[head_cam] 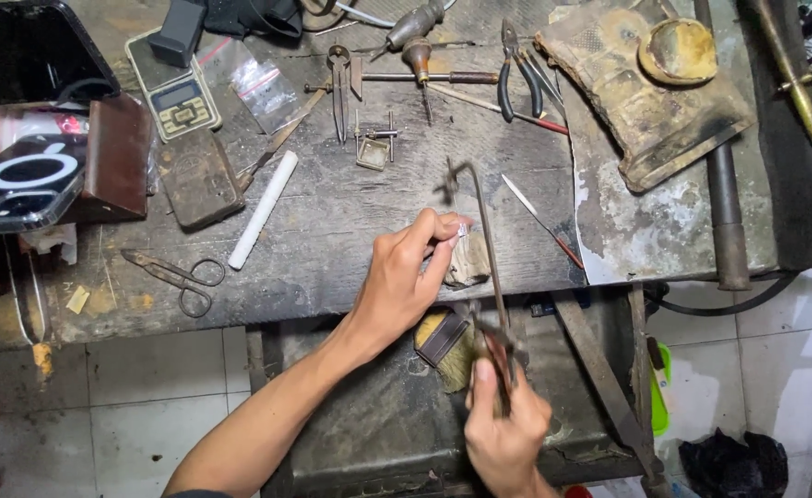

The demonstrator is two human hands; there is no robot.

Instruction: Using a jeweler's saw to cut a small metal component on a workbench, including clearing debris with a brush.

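The right hand (505,426) grips a saw frame (484,249) by its handle; the left hand (412,267) pinches a small metal piece (461,231) against the wooden peg (468,263) on the surface (332,212).

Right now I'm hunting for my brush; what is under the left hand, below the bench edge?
Under the left hand, a brush with a dark ferrule and pale bristles lies on the lower tray. Its handle end is hidden by the wrist, and the saw frame crosses its right side.

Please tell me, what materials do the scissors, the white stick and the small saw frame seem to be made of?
Scissors: dark, dull metal, probably tarnished steel. White stick: matte, smooth and uniform, perhaps chalk, wax or plastic; unclear. Saw frame: thin grey metal rod, held by the right hand.
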